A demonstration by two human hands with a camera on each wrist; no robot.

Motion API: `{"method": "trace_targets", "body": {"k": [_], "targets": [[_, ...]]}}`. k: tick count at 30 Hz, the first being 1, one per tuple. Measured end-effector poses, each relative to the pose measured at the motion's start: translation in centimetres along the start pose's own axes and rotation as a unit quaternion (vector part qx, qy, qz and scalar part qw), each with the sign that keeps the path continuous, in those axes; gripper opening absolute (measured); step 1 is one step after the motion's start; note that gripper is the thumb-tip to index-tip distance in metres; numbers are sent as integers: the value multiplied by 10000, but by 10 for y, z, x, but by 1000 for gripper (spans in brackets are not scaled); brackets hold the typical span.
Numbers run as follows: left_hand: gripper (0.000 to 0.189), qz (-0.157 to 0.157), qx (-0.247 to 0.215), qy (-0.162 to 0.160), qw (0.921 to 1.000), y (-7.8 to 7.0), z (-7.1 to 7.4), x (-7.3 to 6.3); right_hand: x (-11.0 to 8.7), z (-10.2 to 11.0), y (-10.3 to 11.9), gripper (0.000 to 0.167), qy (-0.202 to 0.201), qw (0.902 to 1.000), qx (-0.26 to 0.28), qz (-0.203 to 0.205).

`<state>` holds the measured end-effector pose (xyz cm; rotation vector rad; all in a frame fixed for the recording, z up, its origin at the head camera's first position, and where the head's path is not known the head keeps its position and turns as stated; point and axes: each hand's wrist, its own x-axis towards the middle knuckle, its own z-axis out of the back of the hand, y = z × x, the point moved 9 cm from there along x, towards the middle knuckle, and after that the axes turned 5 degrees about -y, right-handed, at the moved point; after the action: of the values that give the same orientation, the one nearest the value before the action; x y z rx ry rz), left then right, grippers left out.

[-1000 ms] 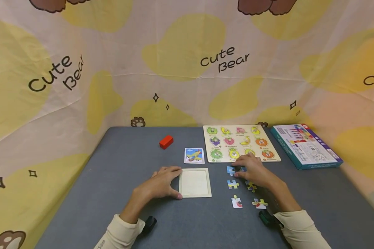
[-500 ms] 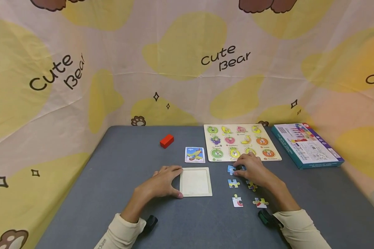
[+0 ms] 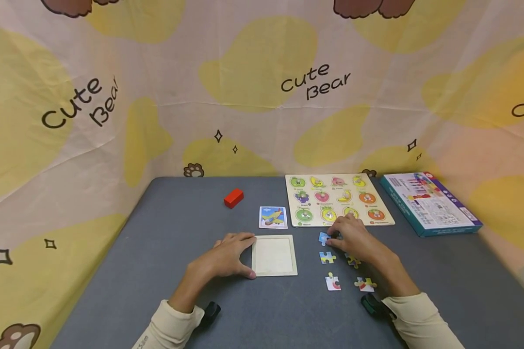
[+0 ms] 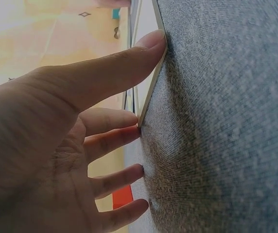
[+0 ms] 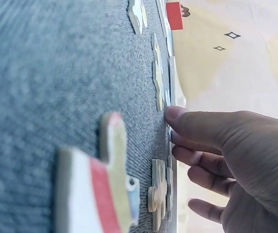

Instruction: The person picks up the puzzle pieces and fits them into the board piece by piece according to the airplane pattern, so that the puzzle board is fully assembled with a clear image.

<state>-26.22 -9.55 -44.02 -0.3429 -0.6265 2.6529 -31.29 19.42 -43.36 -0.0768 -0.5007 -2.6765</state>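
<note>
My left hand (image 3: 227, 257) spans the left side of a pale wooden puzzle tray (image 3: 293, 257), thumb at its near corner and fingertips at its far corner. In the left wrist view, thumb (image 4: 151, 41) and forefinger bracket the tray edge; the other fingers are spread. To the right, my right hand (image 3: 360, 237) has thumb and forefinger on a blue jigsaw piece (image 3: 323, 238), partly covered by the fingertips. Below lie a blue-and-yellow jigsaw piece (image 3: 327, 258), a white-and-red one (image 3: 332, 282), a yellow-and-red one (image 3: 365, 284), and another (image 3: 352, 261) partly under the hand.
An airplane picture card (image 3: 272, 217) lies behind the tray, with a red block (image 3: 234, 198) farther back. A fruit board (image 3: 342, 198) and a teal-edged box (image 3: 432, 203) occupy the back right of the grey table (image 3: 179, 208). Patterned cloth (image 3: 253, 72) hangs behind.
The blue jigsaw piece by my right fingertips has turned slightly; the right fingers have closed in a little. My left hand and the tray have stayed in place.
</note>
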Motion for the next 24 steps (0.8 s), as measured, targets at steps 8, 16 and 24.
{"method": "trace_targets", "body": {"k": [8,16,24], "targets": [[90,-67,-47,-57,10000,-1,1,-2,0,2,2,19,-58,9998,160,73],[90,-83,-100,-76,9999,0,1,-3,0,7,13,20,-226,9984,420,302],[91,-58,-108,-56,9999,0,2,-2,1,8,34,22,-201,9969,662,365]]}}
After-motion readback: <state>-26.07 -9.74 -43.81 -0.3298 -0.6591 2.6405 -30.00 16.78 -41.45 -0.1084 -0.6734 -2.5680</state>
